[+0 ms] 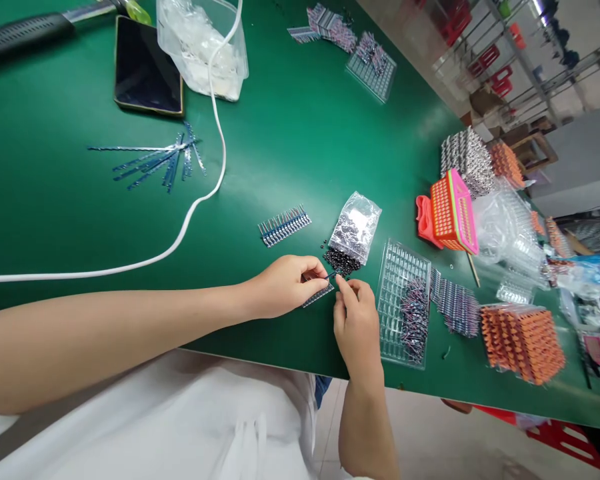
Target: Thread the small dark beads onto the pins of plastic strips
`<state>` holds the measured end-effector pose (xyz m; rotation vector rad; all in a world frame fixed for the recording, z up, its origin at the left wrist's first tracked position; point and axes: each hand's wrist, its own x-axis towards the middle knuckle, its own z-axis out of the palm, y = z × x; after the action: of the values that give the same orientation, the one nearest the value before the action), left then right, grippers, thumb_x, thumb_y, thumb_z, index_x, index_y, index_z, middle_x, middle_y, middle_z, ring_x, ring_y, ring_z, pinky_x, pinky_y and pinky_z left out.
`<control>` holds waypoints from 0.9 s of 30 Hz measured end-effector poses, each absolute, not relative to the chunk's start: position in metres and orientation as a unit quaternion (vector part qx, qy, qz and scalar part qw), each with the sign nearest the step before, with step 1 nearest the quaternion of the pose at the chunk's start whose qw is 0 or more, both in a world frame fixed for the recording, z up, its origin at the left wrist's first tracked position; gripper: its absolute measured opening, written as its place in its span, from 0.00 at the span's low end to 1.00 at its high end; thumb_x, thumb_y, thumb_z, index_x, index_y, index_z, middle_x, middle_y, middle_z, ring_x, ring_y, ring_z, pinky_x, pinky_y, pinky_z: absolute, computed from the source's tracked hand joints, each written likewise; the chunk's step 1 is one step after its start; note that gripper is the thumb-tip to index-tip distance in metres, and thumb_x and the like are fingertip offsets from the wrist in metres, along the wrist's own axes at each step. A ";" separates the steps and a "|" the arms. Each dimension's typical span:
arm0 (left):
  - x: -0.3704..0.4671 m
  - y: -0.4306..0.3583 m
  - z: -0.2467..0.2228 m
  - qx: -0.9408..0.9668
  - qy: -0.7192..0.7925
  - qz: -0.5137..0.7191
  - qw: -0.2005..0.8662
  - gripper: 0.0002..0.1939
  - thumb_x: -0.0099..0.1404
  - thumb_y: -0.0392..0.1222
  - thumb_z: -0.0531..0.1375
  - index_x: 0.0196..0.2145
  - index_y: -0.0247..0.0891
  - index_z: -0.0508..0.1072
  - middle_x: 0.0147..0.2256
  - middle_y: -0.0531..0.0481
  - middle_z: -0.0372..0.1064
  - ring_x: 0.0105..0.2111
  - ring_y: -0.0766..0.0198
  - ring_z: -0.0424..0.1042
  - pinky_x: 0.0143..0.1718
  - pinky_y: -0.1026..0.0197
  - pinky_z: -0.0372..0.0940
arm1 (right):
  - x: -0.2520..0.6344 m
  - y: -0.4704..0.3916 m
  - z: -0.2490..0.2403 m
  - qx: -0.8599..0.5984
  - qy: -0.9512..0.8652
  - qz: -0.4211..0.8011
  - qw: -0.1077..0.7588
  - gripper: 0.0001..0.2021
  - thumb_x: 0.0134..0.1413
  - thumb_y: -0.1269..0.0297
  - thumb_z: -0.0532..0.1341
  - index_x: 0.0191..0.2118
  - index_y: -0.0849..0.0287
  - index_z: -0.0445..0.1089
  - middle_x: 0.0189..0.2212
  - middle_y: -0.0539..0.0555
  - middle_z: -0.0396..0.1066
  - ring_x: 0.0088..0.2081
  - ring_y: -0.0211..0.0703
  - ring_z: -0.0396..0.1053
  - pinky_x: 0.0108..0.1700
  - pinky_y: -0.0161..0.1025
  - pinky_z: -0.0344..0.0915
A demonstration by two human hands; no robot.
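Observation:
My left hand (pixel 293 285) pinches a small dark blue wired part (pixel 331 274) between thumb and forefinger, above a dark strip (pixel 319 294) on the table. Close on its right, my right hand (pixel 354 310) has its thumb and forefinger together at the other end of that part; anything more between them is too small to tell. Just beyond the fingertips lies a heap of tiny black pieces (pixel 343 261), spilling from a clear plastic bag (pixel 356 225). A row of blue parts with thin wires (pixel 285 227) lies farther back on the left.
To the right, a clear tray (pixel 393 293) holds wired parts, near orange stacks (pixel 523 341) and a pink-and-orange basket (pixel 453 212). A white cable (pixel 187 217) crosses the green table (pixel 290 147). A phone (pixel 147 70), blue strips (pixel 167 160) and a tub (pixel 239 57) lie back left.

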<state>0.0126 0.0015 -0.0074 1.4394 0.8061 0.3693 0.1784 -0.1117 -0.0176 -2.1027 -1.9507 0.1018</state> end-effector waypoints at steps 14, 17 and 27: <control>0.012 0.001 -0.011 0.630 0.356 0.179 0.666 0.11 0.65 0.48 0.58 0.34 0.37 0.73 0.29 0.51 0.72 0.29 0.62 0.69 0.31 0.62 0.62 | 0.176 -0.103 -0.022 -0.708 -0.686 0.021 0.165 0.12 0.68 0.66 0.53 0.49 0.58 0.72 0.39 0.58 0.70 0.43 0.47 0.67 0.45 0.46 0.69; 0.012 0.001 -0.012 0.629 0.360 0.182 0.664 0.11 0.64 0.47 0.58 0.33 0.37 0.73 0.29 0.51 0.72 0.30 0.62 0.69 0.31 0.62 0.62 | 0.177 -0.102 -0.025 -0.707 -0.685 0.017 0.175 0.12 0.68 0.66 0.53 0.47 0.57 0.72 0.39 0.58 0.71 0.43 0.47 0.68 0.45 0.45 0.69; 0.012 0.002 -0.007 0.622 0.361 0.167 0.674 0.10 0.64 0.47 0.58 0.34 0.37 0.73 0.29 0.51 0.71 0.30 0.63 0.68 0.31 0.62 0.62 | 0.178 -0.103 -0.027 -0.699 -0.692 0.002 0.178 0.10 0.68 0.67 0.53 0.44 0.59 0.72 0.37 0.57 0.72 0.42 0.45 0.68 0.44 0.42 0.68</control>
<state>0.0121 0.0020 -0.0074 1.4002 0.8133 0.3756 0.1778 -0.1028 -0.0272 -1.9774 -1.9587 0.0044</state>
